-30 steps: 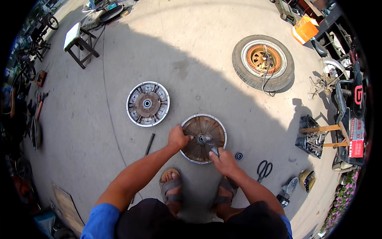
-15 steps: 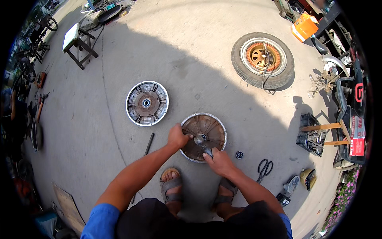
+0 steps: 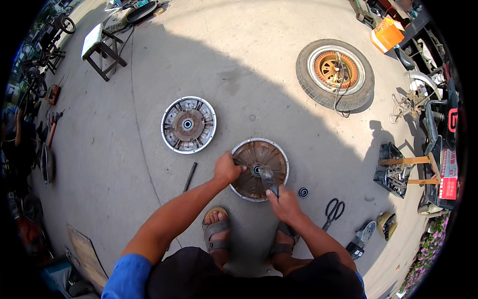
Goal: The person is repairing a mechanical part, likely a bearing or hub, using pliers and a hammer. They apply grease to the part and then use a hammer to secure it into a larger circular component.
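A round brown metal hub cover [image 3: 249,188] with a silver rim lies on the ground in front of my feet. In its centre sits a bearing [image 3: 256,170]. My left hand [image 3: 228,168] grips the cover's left edge, thumb over the rim. My right hand [image 3: 286,202] is closed around the short handle of a hammer [image 3: 267,175], whose dull grey head is over the cover, just right of the bearing. Whether the head touches the cover I cannot tell. A loose bearing [image 3: 303,192] lies on the ground to the right.
A second hub cover [image 3: 178,135] lies farther left, near a dark rod [image 3: 190,176]. Scissors [image 3: 334,212], an angle grinder [image 3: 362,238] and a tool crate [image 3: 391,172] are on the right. Beyond stand a tyred wheel [image 3: 363,93] and, at far left, a stool [image 3: 105,50].
The hammer head has shifted right, from the left side of the central bearing to its right. My left hand keeps its hold on the rim. The whole view has shifted slightly.
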The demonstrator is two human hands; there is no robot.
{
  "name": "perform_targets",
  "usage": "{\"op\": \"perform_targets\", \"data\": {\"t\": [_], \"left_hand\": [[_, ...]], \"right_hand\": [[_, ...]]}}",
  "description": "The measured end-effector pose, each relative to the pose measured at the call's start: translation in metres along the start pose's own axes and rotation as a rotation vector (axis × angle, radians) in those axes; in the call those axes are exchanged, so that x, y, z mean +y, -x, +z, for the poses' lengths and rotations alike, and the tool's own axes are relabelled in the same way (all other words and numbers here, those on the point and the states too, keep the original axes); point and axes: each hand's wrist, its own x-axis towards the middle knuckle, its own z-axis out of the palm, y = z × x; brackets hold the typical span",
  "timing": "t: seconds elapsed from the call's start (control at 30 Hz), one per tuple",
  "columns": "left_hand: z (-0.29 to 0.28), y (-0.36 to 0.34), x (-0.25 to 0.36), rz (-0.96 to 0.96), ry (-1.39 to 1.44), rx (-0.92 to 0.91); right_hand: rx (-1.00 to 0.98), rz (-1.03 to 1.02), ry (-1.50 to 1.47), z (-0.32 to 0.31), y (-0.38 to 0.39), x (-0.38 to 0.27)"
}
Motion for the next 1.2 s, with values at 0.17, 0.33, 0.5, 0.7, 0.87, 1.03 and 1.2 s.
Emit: {"op": "perform_targets", "data": {"t": [0.17,0.33,0.5,0.7,0.87,1.03,1.2], "left_hand": [[0.000,0.000,0.002,-0.001,-0.002,0.006],[0.002,-0.001,0.000,0.002,0.005,0.005],[0.002,0.001,-0.001,-0.015,0.028,0.008],[-0.002,0.002,0.002,-0.003,-0.011,0.012],[0.000,0.001,0.002,0.015,0.019,0.004],[0.003,0.001,0.001,0.016,0.015,0.021],[0.003,-0.001,0.002,0.015,0.024,0.004]], "right_hand": [[0.004,0.037,0.013,-0.009,-0.014,-0.017],[0.012,-0.049,0.068,-0.004,-0.028,-0.014],[0.004,0.011,0.028,-0.010,-0.016,-0.033],[-0.035,0.076,0.047,-0.004,-0.012,-0.023],[0.051,0.020,0.011,-0.005,0.005,-0.004],[0.090,0.058,-0.028,-0.014,-0.009,-0.010],[0.023,0.021,0.065,-0.008,-0.019,-0.001]]}}
